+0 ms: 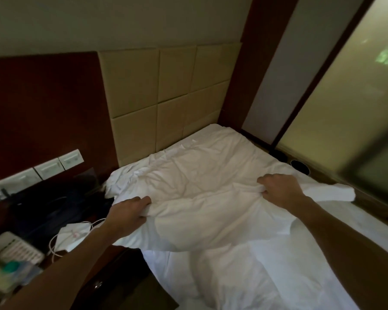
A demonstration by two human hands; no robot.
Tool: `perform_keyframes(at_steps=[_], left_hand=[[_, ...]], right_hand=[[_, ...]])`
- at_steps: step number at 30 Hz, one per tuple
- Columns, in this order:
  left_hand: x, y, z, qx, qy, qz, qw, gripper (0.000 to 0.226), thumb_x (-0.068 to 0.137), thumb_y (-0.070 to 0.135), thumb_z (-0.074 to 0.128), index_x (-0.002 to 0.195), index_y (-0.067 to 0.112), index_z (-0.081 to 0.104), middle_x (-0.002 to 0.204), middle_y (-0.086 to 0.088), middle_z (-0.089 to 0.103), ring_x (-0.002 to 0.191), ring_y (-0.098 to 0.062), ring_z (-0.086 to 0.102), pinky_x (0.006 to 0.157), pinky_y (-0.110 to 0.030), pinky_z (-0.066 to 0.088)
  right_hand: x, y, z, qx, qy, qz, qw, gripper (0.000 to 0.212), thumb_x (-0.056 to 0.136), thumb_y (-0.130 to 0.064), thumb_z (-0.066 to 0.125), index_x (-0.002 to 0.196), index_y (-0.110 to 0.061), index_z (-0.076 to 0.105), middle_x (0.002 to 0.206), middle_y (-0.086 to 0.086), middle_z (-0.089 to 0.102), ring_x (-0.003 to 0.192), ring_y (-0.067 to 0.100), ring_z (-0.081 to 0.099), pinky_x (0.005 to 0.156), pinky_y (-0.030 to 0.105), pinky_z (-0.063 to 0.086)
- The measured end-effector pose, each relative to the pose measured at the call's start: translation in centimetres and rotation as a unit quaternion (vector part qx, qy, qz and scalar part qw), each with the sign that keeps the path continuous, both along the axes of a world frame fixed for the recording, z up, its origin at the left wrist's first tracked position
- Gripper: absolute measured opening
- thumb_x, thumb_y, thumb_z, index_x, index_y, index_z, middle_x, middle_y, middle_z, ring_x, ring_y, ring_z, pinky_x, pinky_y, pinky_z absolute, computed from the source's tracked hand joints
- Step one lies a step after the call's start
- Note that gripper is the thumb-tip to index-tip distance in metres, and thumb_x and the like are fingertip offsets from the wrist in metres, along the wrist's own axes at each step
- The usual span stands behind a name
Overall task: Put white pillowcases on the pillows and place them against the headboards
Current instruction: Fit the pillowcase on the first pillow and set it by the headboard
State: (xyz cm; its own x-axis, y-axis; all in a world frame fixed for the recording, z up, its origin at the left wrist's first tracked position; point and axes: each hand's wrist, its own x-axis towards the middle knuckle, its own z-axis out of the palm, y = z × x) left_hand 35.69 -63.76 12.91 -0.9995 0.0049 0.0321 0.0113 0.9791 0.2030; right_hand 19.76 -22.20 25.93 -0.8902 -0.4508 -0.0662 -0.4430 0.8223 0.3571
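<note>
White cloth of the pillowcase [199,198] fully covers the pillow; only a soft, padded bulk shows beneath it. The cased pillow lies across the bed directly in front of the headboard [166,97]. Its far edge runs close along the headboard base; contact there cannot be confirmed. The near edge is lifted clear of the white bed sheet [244,276]. The fabric is heavily creased, and a loose flap projects from the near right corner, on the side away from the headboard.

Grip state:
- Left hand [130,214]: fingers and thumb are closed on a bunched fold of the pillowcase at the near left corner.
- Right hand [280,189]: fingers are curled tightly around a gathered fold of the pillowcase at the near right corner.

Both forearms are bare and extend toward the headboard from the lower edge of the view.

The headboard consists of square beige padded panels. A dark red-brown wooden wall panel [43,108] adjoins it on the left and carries a row of white switch plates [47,168]. Below the switches, left of the headboard, a nightstand [126,260] holds a dark bag [54,202], a white face mask [73,234] and a pale telephone [16,249]. Right of the headboard, beyond a dark wooden post, stands a frosted window [345,97].
</note>
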Motion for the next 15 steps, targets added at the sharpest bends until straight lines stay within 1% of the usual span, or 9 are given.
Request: perform_keyframes(at_steps=[3, 7, 9, 11, 13, 15], left_hand=[[0.0, -0.1, -0.5, 0.01, -0.005, 0.03, 0.999, 0.034, 0.083, 0.038, 0.059, 0.114, 0.038, 0.047, 0.098, 0.012, 0.058, 0.094, -0.014, 0.062, 0.068, -0.032, 0.047], [-0.4, 0.1, -1.1, 0.032, -0.014, 0.061, 0.997, 0.033, 0.082, 0.036, 0.06, 0.112, 0.039, 0.047, 0.097, 0.013, 0.057, 0.094, -0.013, 0.061, 0.066, -0.032, 0.047], [-0.9, 0.1, -1.4, 0.035, -0.021, 0.077, 0.996, 0.034, 0.081, 0.034, 0.06, 0.112, 0.039, 0.048, 0.096, 0.012, 0.057, 0.092, -0.013, 0.061, 0.065, -0.031, 0.048], [-1.5, 0.3, -1.9, 0.029, -0.022, 0.086, 0.996, 0.033, 0.08, 0.033, 0.059, 0.111, 0.039, 0.048, 0.094, 0.012, 0.056, 0.089, -0.013, 0.062, 0.061, -0.03, 0.045], [-2.3, 0.6, -2.5, 0.023, -0.014, 0.091, 0.996, 0.032, 0.079, 0.031, 0.061, 0.11, 0.036, 0.05, 0.092, 0.011, 0.058, 0.086, -0.015, 0.062, 0.058, -0.029, 0.04], [-3.4, 1.1, -3.2, 0.018, 0.005, 0.088, 0.996, 0.034, 0.075, 0.027, 0.067, 0.106, 0.032, 0.054, 0.087, 0.009, 0.06, 0.079, -0.018, 0.064, 0.055, -0.028, 0.038]], right_hand=[[-1.6, -1.2, 0.1, 0.006, 0.005, 0.025, 1.0, 0.023, 0.091, -0.033, 0.055, 0.113, -0.029, 0.061, 0.106, -0.008, 0.066, 0.093, 0.016, 0.064, 0.066, 0.028, 0.044], [-4.0, -2.1, -0.6, 0.009, 0.004, 0.047, 0.999, 0.021, 0.09, -0.033, 0.056, 0.11, -0.028, 0.062, 0.103, -0.007, 0.066, 0.092, 0.017, 0.064, 0.064, 0.027, 0.038], [-5.4, -2.3, -1.4, 0.005, 0.001, 0.058, 0.998, 0.022, 0.09, -0.034, 0.056, 0.11, -0.03, 0.062, 0.102, -0.007, 0.067, 0.09, 0.017, 0.065, 0.064, 0.027, 0.041], [-7.1, -2.4, -2.6, 0.008, -0.007, 0.066, 0.998, 0.023, 0.089, -0.034, 0.057, 0.111, -0.03, 0.063, 0.101, -0.008, 0.067, 0.089, 0.017, 0.065, 0.066, 0.027, 0.044], [-8.9, -2.4, -3.7, 0.007, -0.024, 0.071, 0.997, 0.025, 0.089, -0.035, 0.056, 0.113, -0.03, 0.064, 0.104, -0.008, 0.067, 0.092, 0.017, 0.065, 0.068, 0.028, 0.046], [-11.0, -2.2, -4.7, 0.002, -0.049, 0.069, 0.996, 0.028, 0.09, -0.035, 0.056, 0.117, -0.031, 0.062, 0.11, -0.008, 0.067, 0.097, 0.017, 0.065, 0.074, 0.029, 0.049]])
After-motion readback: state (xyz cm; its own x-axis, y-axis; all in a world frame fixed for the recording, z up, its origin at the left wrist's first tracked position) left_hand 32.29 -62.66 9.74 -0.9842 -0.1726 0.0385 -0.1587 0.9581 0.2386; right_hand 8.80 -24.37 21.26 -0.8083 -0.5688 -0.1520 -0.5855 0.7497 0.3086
